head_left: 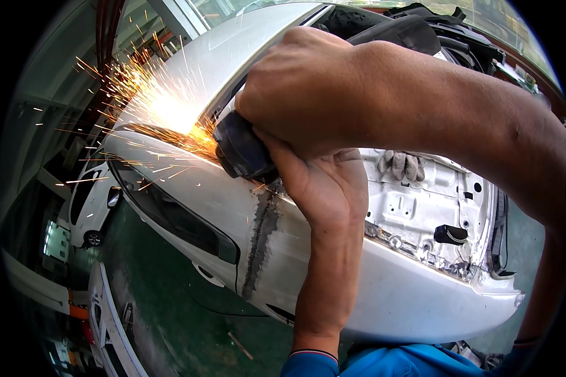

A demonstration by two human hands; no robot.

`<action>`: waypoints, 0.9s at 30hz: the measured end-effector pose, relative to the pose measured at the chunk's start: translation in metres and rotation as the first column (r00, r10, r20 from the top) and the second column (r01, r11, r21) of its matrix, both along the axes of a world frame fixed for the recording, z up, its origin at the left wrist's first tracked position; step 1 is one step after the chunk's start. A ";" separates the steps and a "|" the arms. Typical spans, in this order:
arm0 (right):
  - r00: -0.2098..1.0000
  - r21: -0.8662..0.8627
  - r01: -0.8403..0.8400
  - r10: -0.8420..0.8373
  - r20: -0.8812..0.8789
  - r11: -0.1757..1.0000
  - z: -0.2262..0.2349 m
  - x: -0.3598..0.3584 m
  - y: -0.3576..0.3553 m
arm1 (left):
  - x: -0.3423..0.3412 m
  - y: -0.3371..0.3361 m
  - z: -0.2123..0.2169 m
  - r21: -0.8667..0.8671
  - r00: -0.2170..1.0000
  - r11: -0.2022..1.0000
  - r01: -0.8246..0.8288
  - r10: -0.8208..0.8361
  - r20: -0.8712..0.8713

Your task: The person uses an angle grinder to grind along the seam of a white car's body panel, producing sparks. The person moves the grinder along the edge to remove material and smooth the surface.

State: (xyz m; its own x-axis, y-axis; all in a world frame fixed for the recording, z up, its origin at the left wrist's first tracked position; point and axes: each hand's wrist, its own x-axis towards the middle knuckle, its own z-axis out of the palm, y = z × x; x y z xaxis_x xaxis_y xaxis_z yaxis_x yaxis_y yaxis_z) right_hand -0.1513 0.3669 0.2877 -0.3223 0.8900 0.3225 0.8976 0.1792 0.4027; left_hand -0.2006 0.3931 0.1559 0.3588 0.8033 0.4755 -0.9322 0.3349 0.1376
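Both my hands are closed around a dark power grinder (pixel 245 147) at the side of a silver-white car body (pixel 277 251). My right hand (pixel 299 88) wraps over the tool from above, its arm reaching across from the right. Below it, my left hand (pixel 327 182) grips from underneath, with most of its fingers hidden. A bright burst of orange sparks (pixel 170 110) flies up and left from where the tool meets the metal by the roof pillar; the contact point itself is lost in glare. A rough dark grey strip (pixel 261 242) runs down the panel beneath the tool.
A grey work glove (pixel 401 164) lies inside the bare white rear opening (pixel 402 204). Black trim parts (pixel 421 25) are heaped at the far side. Another white car (pixel 91 207) stands to the left; a pale panel (pixel 110 327) and a thin cable (pixel 220 312) lie on the green floor (pixel 170 276).
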 end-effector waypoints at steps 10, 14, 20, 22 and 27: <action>0.999 0.024 0.032 -0.032 0.011 0.999 -0.001 -0.001 -0.004 | 0.003 -0.007 0.004 -0.091 1.000 0.996 0.015 -0.015 0.006; 0.999 0.048 0.038 -0.038 0.014 0.998 -0.004 0.002 -0.003 | 0.006 -0.006 0.002 -0.075 1.000 0.997 0.021 -0.022 -0.016; 0.999 0.091 0.049 -0.050 0.017 0.995 -0.003 -0.004 -0.002 | 0.003 -0.011 0.005 -0.096 1.000 0.995 -0.004 0.002 -0.022; 0.998 0.146 0.055 -0.056 0.009 0.988 -0.010 -0.005 -0.001 | 0.003 -0.008 0.003 -0.098 1.000 0.995 0.005 -0.005 -0.002; 0.992 -0.079 0.121 -0.118 0.037 0.990 0.005 0.000 -0.008 | 0.005 -0.012 0.009 -0.156 0.998 0.987 -0.039 0.031 -0.053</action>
State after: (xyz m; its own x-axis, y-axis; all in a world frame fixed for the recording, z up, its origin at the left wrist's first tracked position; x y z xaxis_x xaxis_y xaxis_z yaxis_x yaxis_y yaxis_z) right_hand -0.1516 0.3584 0.2926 -0.2214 0.9454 0.2393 0.9012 0.1046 0.4207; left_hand -0.1959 0.3816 0.1652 0.3494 0.8790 0.3244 -0.9369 0.3234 0.1327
